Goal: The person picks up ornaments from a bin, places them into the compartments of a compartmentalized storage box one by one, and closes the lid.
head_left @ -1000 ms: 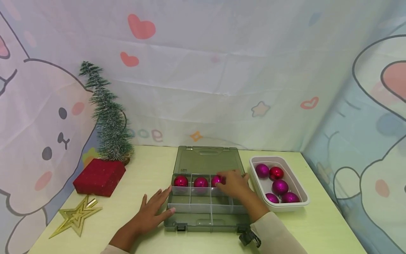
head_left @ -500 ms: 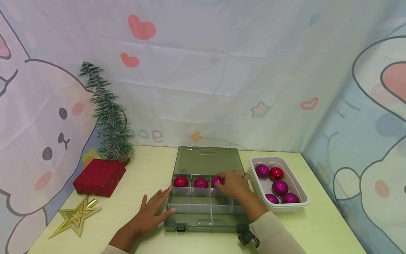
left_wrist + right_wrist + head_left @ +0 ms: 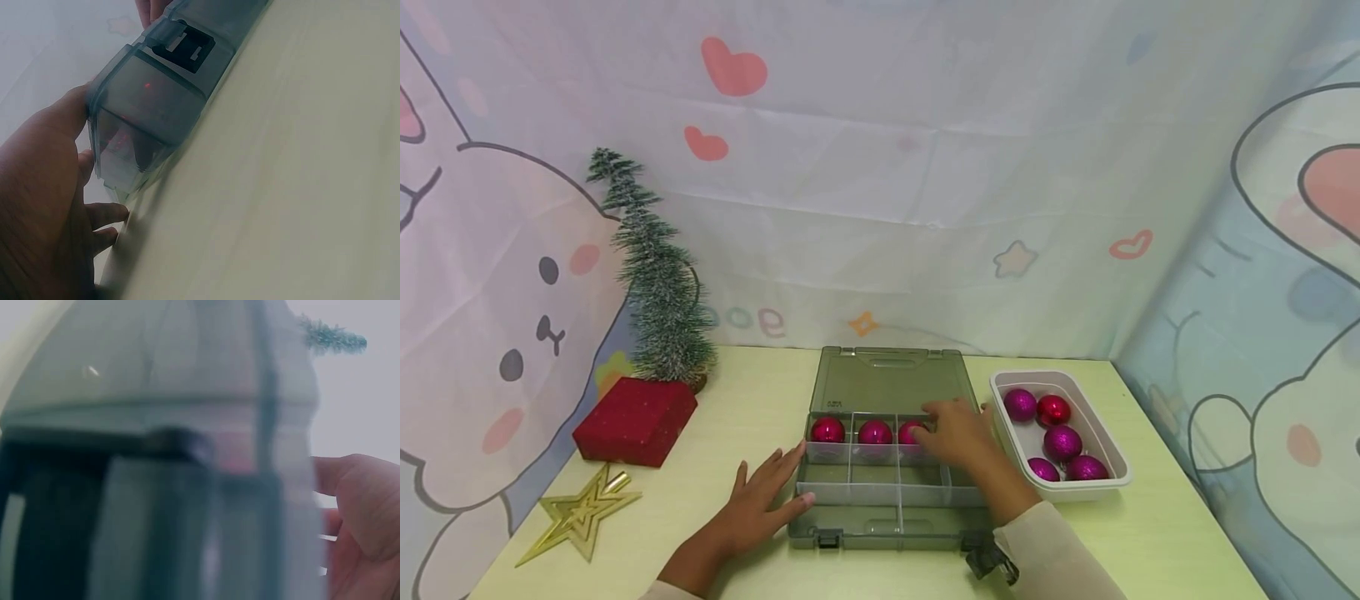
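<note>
A dark translucent divided storage box (image 3: 865,517) lies with its lid (image 3: 891,379) tipped back behind it. Two shiny pinkish-red Christmas balls (image 3: 875,432) occupy the left and middle compartments of its back row. In the third sits another ball (image 3: 909,432), partly covered by my right hand (image 3: 962,435). That hand's thumb is right at the ball, while its forefinger stretches out above it. My left hand (image 3: 765,500) rests beside the box with straight, spread fingers, touching its left side. The left wrist view shows the thumb (image 3: 69,112) against the box's wall (image 3: 156,94).
To the right of the box stands a white tub (image 3: 1116,475) with several purple and red balls. A small frosted tree (image 3: 658,292), a red block (image 3: 636,419) and a gold star (image 3: 582,510) are at the left. A printed cloth (image 3: 865,192) hangs behind the table.
My right hand's fingers have loosened and lifted off the third ball, exposing more of it in its compartment. The left hand has stayed in place.
</note>
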{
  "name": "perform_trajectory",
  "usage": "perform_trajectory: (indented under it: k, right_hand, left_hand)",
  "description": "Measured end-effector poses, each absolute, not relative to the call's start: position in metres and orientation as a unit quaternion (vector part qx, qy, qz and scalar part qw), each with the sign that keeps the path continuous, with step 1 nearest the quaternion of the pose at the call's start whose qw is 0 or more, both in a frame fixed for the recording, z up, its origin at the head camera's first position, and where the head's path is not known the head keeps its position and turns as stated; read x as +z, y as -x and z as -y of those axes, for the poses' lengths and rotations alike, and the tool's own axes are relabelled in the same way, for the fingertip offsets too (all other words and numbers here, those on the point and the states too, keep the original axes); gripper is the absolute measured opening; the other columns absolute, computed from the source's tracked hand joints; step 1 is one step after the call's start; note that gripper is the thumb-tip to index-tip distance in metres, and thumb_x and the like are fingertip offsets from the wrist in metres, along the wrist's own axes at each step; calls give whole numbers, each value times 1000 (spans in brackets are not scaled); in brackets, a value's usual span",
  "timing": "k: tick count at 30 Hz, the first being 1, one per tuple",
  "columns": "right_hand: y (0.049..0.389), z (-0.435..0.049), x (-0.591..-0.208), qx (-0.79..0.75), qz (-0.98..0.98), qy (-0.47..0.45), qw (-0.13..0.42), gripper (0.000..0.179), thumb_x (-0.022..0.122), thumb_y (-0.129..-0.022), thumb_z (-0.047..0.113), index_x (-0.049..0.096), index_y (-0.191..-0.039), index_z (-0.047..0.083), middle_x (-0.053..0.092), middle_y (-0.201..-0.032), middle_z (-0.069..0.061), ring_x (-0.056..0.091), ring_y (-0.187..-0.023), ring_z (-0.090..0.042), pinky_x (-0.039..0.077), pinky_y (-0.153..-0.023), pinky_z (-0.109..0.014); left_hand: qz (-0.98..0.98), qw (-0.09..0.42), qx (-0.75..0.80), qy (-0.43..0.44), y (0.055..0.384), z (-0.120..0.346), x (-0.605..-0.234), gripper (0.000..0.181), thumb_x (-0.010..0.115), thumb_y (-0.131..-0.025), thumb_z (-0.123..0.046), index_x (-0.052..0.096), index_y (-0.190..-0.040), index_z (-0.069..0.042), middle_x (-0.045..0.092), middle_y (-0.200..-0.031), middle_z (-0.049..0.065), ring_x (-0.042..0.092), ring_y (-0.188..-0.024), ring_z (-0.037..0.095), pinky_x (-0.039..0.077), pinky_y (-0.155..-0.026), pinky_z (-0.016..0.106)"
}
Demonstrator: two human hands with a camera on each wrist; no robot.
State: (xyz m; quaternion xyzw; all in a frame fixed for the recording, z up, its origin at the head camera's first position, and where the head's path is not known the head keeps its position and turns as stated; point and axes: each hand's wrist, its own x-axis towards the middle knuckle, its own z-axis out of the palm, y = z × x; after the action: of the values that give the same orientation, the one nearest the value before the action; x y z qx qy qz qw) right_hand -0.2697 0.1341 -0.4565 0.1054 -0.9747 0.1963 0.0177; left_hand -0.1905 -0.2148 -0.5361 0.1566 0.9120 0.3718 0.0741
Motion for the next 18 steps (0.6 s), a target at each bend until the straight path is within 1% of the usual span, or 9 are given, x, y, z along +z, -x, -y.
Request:
perform_trajectory:
  k: [2,5,8,11,12,16,18]
  right_hand:
    - [269,-137,-455,207,971,-114,33,47,75,-101,41,76,-139,13,83,-122,-5,66,-135,-39,21,-122,-87]
    - [266,-144,-452,224,965,-125,57,43,77,-101,39,78,-135,12,83,-120,-5,70,-129,-37,29,-118,-84]
    - [263,-154,-449,254,956,-129,69,40,77,-102,37,78,-134,12,83,-120,-6,69,-128,-36,33,-112,-78]
    - [260,-165,-445,286,946,-132,76,38,76,-103,33,78,-134,11,81,-125,-9,67,-131,-38,35,-107,-72]
    - [260,-170,-444,288,944,-136,83,37,76,-104,32,78,-134,11,81,-125,-9,68,-132,-38,37,-105,-71]
    - [258,-187,-438,298,935,-158,111,33,75,-104,25,79,-130,6,80,-124,-13,67,-132,-43,47,-106,-72]
    - [258,-197,-437,305,931,-161,118,32,75,-104,23,79,-129,3,80,-125,-15,67,-132,-44,49,-110,-72]
  left_hand:
    - [-912,74,372,-156,190,215,-536,83,59,-110,-55,17,-177,-32,27,-183,9,13,-171,47,-18,-124,82]
    - [-912,73,372,-157,190,215,-535,83,59,-110,-54,18,-177,-30,28,-182,10,13,-171,48,-18,-123,83]
    - [-911,72,374,-158,189,215,-533,83,59,-110,-53,18,-177,-29,28,-182,12,12,-170,49,-18,-123,84]
    - [-912,71,371,-157,188,215,-532,82,60,-110,-53,19,-177,-29,28,-182,12,12,-170,49,-18,-123,84]
    - [-912,72,372,-156,188,215,-532,82,60,-110,-53,19,-177,-29,28,-182,12,12,-170,49,-18,-123,84]
    - [-913,72,371,-156,188,215,-530,82,60,-110,-53,19,-177,-29,27,-182,13,11,-170,49,-18,-123,84]
    - [-913,72,370,-157,188,214,-530,82,60,-110,-52,19,-177,-30,27,-182,12,11,-170,49,-18,-122,84]
